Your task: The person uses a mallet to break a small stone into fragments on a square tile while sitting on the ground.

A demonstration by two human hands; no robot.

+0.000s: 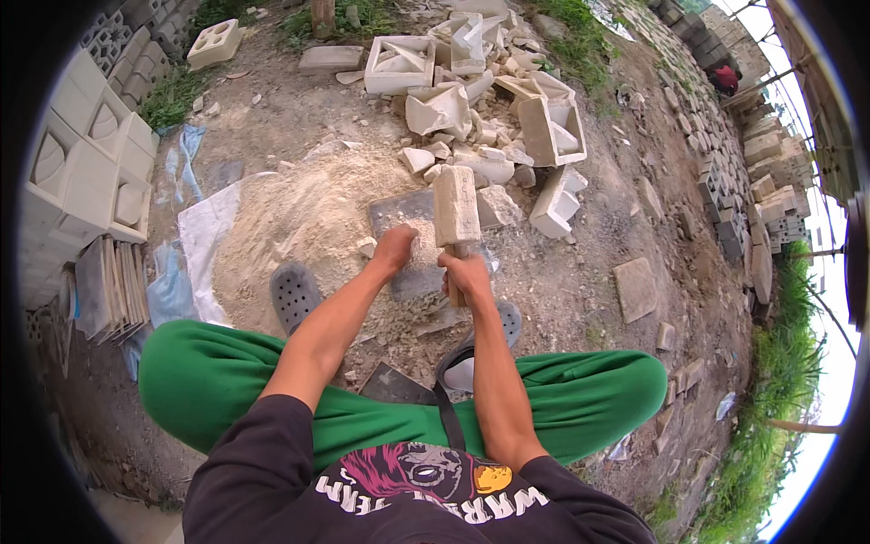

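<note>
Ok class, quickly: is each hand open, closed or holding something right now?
Left hand: fingers curled over the dark slab; cannot tell whether it holds anything.
Right hand: closed, holding the mallet.

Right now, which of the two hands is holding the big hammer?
The right hand: its grip is closed around the handle of the big hammer. The left hand is apart from it, by the dark slab.

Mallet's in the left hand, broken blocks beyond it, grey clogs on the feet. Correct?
One slip: the head view shows the mallet in the right hand, not the left. The broken blocks do lie beyond it, and the clogs are grey.
</note>
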